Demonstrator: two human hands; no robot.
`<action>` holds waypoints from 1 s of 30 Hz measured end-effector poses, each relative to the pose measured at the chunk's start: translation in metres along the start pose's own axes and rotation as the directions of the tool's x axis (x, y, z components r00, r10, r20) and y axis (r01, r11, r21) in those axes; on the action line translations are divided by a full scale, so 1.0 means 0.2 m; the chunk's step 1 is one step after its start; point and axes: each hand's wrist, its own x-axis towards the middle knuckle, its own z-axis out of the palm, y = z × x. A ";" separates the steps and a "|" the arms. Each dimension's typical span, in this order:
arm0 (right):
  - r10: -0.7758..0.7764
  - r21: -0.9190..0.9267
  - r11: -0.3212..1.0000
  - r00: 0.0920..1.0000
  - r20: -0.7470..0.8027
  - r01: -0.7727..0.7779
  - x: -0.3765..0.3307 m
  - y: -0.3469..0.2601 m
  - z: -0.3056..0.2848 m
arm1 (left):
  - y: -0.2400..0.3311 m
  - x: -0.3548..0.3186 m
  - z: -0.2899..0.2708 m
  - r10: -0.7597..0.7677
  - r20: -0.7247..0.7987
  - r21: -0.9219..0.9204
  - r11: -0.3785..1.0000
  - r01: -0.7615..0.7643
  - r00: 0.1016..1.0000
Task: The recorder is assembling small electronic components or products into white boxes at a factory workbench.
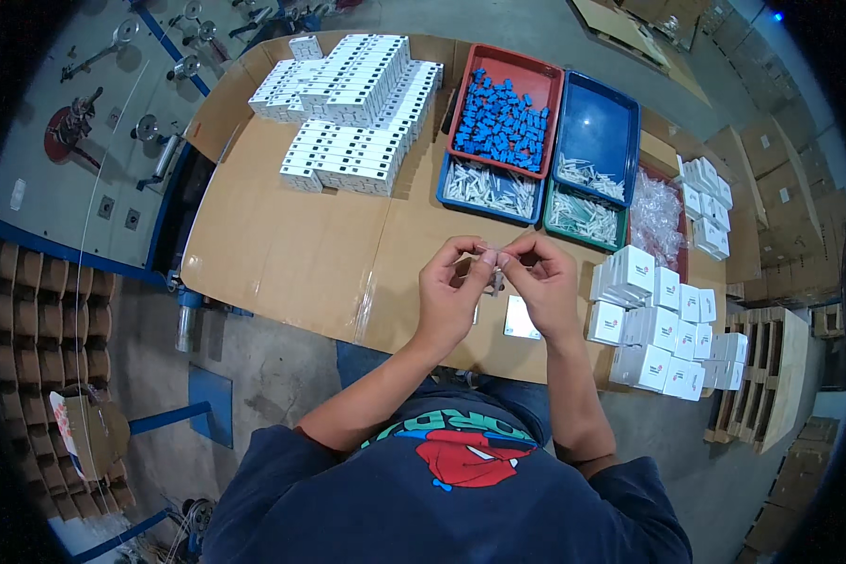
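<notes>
Cardboard-covered table (254, 240): left hand (456, 287) and right hand (547, 287) jointly pinch a small, indistinct item (497, 274); white plate (520, 318) beside the right hand.

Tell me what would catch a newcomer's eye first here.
Probably the bright blue pieces in the red tray, top centre. Next, left of it, comes the big stack of white blocks with dark squares. Then, near the centre, the left hand and right hand pinch a small item, too obscured to identify.
</notes>
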 end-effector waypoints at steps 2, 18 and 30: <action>-0.003 -0.010 1.000 1.000 -0.006 0.003 0.00 0.00 0.00 | -0.02 0.00 -0.01 0.022 0.004 -0.009 1.000 -0.022 1.000; 0.077 -0.069 0.995 0.997 -0.017 -0.078 0.00 0.00 -0.01 | -0.03 0.03 -0.07 -0.047 0.007 -0.002 0.999 0.047 0.999; 0.120 -0.086 0.989 0.991 -0.056 -0.125 0.02 0.06 -0.04 | -0.05 0.06 -0.19 -0.156 0.090 -0.071 0.984 0.162 0.984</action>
